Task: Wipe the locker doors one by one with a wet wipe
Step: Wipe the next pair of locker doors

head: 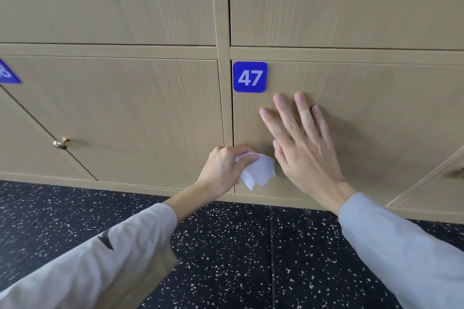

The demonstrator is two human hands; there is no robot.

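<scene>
Locker door 47 is light wood with a blue number plate at its top left corner. My left hand grips a crumpled white wet wipe against the door's lower left part, near the left edge. My right hand lies flat on the same door with fingers spread and straight, just right of the wipe and below the plate. The door's own knob is hidden behind my left hand and the wipe.
The neighbouring door on the left is shut. Further left a door with a brass knob and a blue plate stands at an angle. Another knob shows at far right. Black speckled floor lies below.
</scene>
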